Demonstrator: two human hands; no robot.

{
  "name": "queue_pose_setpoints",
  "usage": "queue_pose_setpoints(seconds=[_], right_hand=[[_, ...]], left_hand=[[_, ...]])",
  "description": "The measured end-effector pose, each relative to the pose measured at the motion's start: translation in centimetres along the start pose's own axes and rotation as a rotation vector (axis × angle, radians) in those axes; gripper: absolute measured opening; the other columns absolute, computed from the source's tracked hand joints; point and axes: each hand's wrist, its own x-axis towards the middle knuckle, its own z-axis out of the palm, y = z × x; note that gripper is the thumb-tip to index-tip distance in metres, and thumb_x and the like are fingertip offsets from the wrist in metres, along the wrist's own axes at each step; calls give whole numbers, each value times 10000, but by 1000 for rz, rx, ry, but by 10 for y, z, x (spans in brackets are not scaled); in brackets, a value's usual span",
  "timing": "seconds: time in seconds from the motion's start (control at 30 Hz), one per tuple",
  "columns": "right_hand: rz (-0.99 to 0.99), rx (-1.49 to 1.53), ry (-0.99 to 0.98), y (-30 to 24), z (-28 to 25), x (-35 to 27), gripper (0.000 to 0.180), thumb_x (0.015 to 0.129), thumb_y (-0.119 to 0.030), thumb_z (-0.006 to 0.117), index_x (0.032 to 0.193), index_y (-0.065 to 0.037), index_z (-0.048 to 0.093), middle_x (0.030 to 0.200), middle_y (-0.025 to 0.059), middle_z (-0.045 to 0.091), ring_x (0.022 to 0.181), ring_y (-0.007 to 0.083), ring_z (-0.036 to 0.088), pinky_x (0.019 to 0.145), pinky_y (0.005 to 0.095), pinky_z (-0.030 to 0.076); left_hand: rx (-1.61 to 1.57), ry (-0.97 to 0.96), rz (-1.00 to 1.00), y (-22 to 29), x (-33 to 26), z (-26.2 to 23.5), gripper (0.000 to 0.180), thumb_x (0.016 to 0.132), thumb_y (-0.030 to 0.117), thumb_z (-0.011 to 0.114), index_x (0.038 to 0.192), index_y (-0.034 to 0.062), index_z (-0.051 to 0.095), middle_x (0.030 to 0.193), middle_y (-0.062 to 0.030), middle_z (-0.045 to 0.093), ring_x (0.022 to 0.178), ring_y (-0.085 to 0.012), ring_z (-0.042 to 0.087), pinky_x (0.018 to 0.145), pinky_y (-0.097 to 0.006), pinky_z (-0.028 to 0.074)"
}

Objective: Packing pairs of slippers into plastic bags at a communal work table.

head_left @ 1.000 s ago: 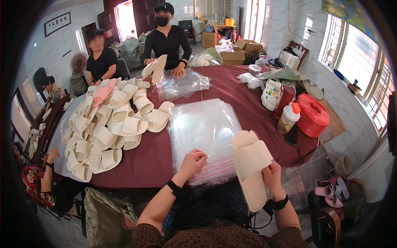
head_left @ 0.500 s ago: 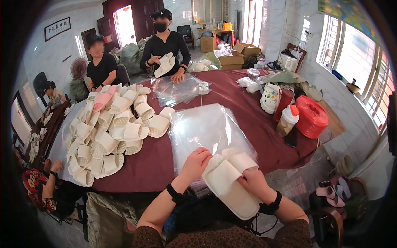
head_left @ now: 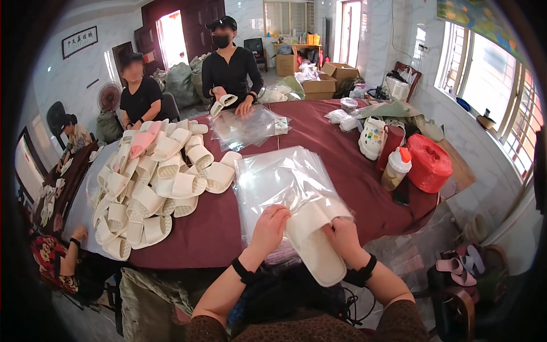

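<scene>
A pair of cream slippers is in my right hand, its fingers closed at the strap on their right side. The slippers tilt over the table's front edge, toe ends resting at the near end of a stack of clear plastic bags. A glossy film seems to overlap the toes; I cannot tell how far. Beside the slippers, my left hand pinches the near edge of the top bag. Left of the stack rises a big heap of cream slippers, with a pink slipper on top.
Across the maroon-covered table, a co-worker holds a cream slipper above more clear bags. To the right stand a drink bottle, a roll of red twine and a white clog. Other people sit at the left.
My right hand has moved the slippers forward and slightly up, toes farther over the bags. My left hand stays by the bag edge. The co-worker has lowered the slipper toward the bags.
</scene>
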Motion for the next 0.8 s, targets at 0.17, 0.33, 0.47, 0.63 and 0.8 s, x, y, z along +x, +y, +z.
queue_pose_setpoints(seconds=[0.17, 0.33, 0.47, 0.63, 0.8], right_hand=[[-55, 2, -24, -10, 8, -5, 316, 890, -272, 650, 825, 36, 629, 877, 235, 646, 792, 425, 635, 712, 498, 508], [-111, -72, -3, -9, 23, -3, 269, 895, -247, 635, 810, 9, 637, 865, 222, 650, 773, 400, 641, 698, 491, 513], [-26, -73, 79, -4, 30, 14, 270, 898, -251, 633, 805, 3, 636, 838, 212, 642, 761, 392, 644, 685, 480, 517], [-104, -77, -111, -12, 44, 11, 215, 876, -220, 656, 879, -6, 650, 837, 190, 647, 794, 374, 646, 694, 483, 517], [-216, 17, 84, 0, 59, 14, 152, 864, -154, 639, 873, -2, 638, 744, 183, 638, 683, 362, 647, 590, 432, 510]], left_hand=[[28, -18, 23, 3, 0, 1, 97, 868, 14, 607, 960, 20, 636, 1034, -125, 632, 979, -336, 599, 866, -404, 492], [-18, -69, 33, 13, 1, 8, 87, 872, 19, 603, 955, 23, 630, 1031, -121, 634, 973, -335, 597, 874, -412, 484], [-152, -92, 26, 21, 2, 3, 82, 885, 18, 590, 959, 23, 627, 1062, -117, 658, 962, -335, 599, 892, -416, 474], [-239, -174, 32, 31, 1, 4, 80, 892, 13, 583, 961, 18, 621, 1153, -108, 675, 952, -330, 594, 914, -398, 467], [-292, -274, 4, 42, 3, 1, 69, 893, -1, 568, 951, 17, 601, 1199, -95, 678, 989, -300, 571, 927, -377, 463]])
